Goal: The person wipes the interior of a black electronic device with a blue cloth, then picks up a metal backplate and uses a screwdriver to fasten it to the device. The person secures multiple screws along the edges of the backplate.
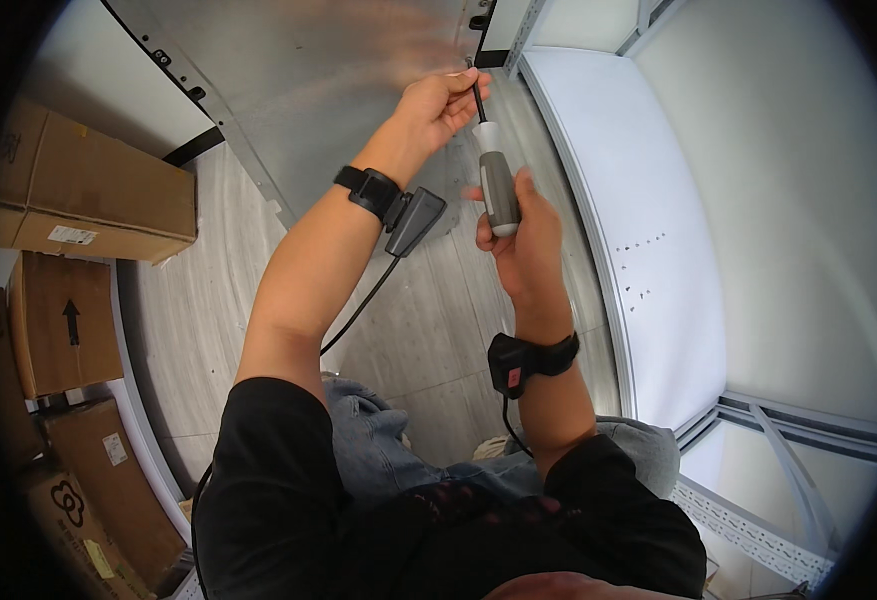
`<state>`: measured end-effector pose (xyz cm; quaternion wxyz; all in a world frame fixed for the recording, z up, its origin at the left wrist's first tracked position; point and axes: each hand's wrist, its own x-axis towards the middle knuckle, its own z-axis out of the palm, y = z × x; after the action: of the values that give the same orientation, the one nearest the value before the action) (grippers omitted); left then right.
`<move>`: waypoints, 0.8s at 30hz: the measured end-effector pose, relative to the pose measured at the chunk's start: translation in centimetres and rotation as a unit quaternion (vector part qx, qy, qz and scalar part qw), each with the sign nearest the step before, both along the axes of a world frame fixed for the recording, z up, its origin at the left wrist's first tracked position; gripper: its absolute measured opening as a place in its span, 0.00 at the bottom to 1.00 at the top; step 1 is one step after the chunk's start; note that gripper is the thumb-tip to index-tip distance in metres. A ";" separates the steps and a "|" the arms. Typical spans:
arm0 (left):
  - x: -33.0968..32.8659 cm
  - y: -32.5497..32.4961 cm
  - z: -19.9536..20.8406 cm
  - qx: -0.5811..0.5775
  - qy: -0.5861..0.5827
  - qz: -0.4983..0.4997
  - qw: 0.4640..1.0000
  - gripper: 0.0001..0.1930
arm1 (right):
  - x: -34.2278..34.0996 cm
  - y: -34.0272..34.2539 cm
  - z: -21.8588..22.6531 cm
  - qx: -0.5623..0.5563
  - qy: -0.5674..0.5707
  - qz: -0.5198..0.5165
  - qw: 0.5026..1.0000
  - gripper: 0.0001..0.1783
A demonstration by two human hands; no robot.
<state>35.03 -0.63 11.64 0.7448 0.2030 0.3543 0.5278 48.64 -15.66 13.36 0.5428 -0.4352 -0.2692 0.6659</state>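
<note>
A screwdriver with a grey handle, white collar and dark shaft points away from me. My right hand is closed round the lower part of its handle, thumb along the side. Up at the shaft, my left hand pinches close to the tip with thumb and forefinger, its other fingers loosely curled. The tip meets the right edge of a large bare metal panel, beside a small fitting there. Whether a screw sits under the tip is hidden by my left fingers.
On the right, a white shelf carries several small screws. Cardboard boxes are stacked on the left. Grey wood-look floor lies below my arms. Cables run from black devices on both wrists, including the left wrist device.
</note>
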 end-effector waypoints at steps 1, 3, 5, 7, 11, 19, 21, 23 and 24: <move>0.1 0.1 0.0 -0.003 0.008 0.001 1.000 0.07 | -0.3 0.1 -0.2 -0.006 -0.063 -0.019 0.998 0.19; 0.2 0.2 -0.2 0.000 0.009 -0.001 1.000 0.07 | -0.9 0.0 -0.7 0.010 -0.159 -0.061 0.985 0.19; 0.3 0.4 -0.4 0.008 0.005 -0.006 1.000 0.07 | -1.4 -0.1 -1.4 0.052 -0.227 -0.105 0.967 0.19; 0.1 0.3 -0.5 0.020 -0.004 -0.009 1.000 0.07 | -1.2 -0.1 -0.6 0.000 -0.129 -0.057 0.990 0.20; 0.1 0.1 -0.3 0.008 -0.011 -0.002 1.000 0.07 | -0.2 0.1 -0.6 -0.030 0.050 -0.003 0.998 0.21; 0.3 0.1 -0.3 0.020 0.029 -0.002 0.999 0.07 | -1.2 0.3 -1.3 0.004 -0.200 -0.076 0.977 0.26; 0.3 -0.1 -0.1 0.016 0.025 0.000 1.000 0.07 | -1.3 0.4 -1.1 0.000 -0.164 -0.072 0.984 0.27; 0.0 -0.3 0.2 0.014 0.018 0.001 1.000 0.07 | -0.3 0.5 -0.1 -0.029 -0.029 -0.007 0.999 0.27; 0.1 -0.5 0.4 0.015 0.012 -0.002 1.000 0.07 | 0.2 0.7 -0.2 -0.028 0.025 0.018 0.999 0.27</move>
<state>35.10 -1.10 12.07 0.7382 0.2213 0.3546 0.5295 48.82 -14.95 13.11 0.5253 -0.4283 -0.2447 0.6933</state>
